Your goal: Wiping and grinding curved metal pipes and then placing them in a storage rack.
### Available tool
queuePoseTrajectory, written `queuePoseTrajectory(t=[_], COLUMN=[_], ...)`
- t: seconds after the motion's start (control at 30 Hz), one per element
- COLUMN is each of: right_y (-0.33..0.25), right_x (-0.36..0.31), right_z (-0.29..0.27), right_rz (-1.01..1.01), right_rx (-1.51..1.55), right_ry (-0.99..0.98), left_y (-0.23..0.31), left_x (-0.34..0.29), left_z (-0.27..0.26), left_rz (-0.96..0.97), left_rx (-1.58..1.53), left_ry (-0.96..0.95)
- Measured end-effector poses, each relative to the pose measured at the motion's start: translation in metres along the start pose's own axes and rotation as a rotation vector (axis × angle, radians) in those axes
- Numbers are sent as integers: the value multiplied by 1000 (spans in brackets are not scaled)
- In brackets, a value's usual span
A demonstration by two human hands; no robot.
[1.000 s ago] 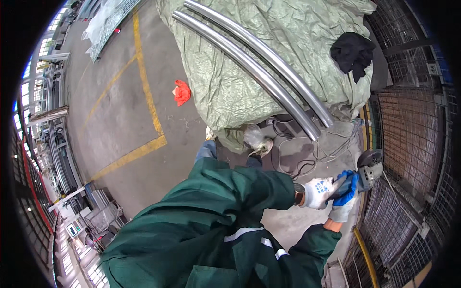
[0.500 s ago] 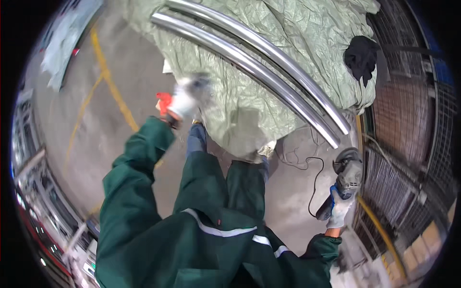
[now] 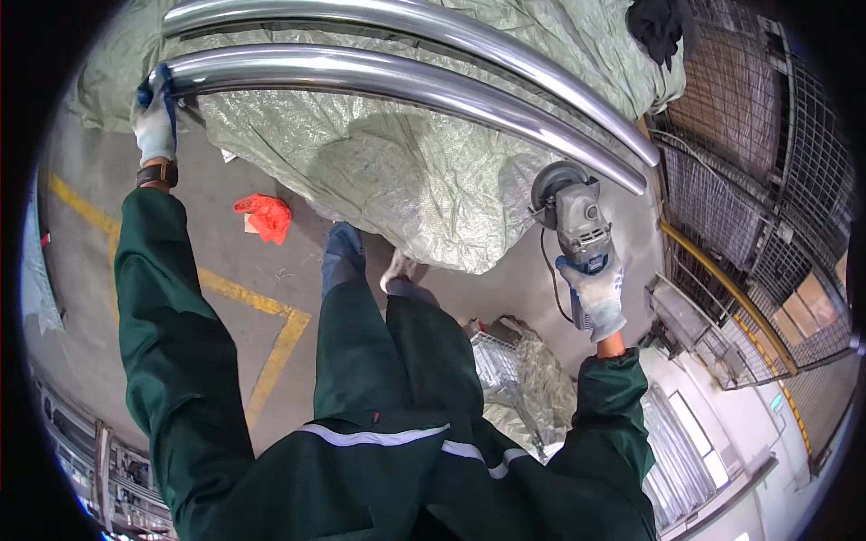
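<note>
Two shiny curved metal tubes lie side by side on a pale green plastic sheet (image 3: 298,153). At the far left, my left hand (image 3: 155,122), in a white and blue glove, is closed on the end of the nearer tube (image 3: 379,74). The farther tube (image 3: 469,32) runs behind it, untouched. In my gloved right hand (image 3: 603,293) is a grey angle grinder (image 3: 585,221), gripped around its body. Its round disc and guard (image 3: 555,183) are just short of the nearer tube's right end, apart from it. A dark cord hangs beside the grinder.
A red crumpled bag (image 3: 269,218) lies on the grey floor by yellow lines (image 3: 239,290). Wire mesh cages (image 3: 722,180) and a yellow rail (image 3: 722,279) stand on the right. A black cloth (image 3: 657,29) rests on the sheet. Crumpled wrapping (image 3: 541,379) is behind my legs.
My left hand has swung outward to the left and taken hold of the nearer tube's end. My right hand has brought the grinder inward. The view has turned and shifted.
</note>
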State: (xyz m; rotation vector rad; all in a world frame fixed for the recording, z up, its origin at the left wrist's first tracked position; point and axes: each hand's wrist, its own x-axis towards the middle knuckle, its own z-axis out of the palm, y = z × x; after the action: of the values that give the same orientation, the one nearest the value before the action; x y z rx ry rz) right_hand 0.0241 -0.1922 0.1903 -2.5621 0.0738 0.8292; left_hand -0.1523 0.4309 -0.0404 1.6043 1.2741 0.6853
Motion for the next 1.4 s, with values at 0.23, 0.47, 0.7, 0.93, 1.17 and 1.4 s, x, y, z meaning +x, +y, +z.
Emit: queuePoseTrajectory(t=[0.23,0.47,0.7,0.93,1.17,1.4], right_y=[11,0,-11,-33,-62,-75], right_x=[-20,-13,-18,-33,-28,-21], right_z=[10,6,26,57,76,90], right_rz=[-54,-161,-314,-178,-24,-87], right_rx=[-137,-254,-331,-320,-349,-389], right_ry=[-11,-53,-58,-17,42,30], left_y=[59,51,-20,-45,-27,-35], left_x=[-5,-24,33,55,47,43], left_z=[24,-7,-47,-55,-50,-48], left_rz=[-510,-595,-168,70,86,-20], left_rx=[412,558,435,301,192,224], left_ry=[331,483,323,160,106,99])
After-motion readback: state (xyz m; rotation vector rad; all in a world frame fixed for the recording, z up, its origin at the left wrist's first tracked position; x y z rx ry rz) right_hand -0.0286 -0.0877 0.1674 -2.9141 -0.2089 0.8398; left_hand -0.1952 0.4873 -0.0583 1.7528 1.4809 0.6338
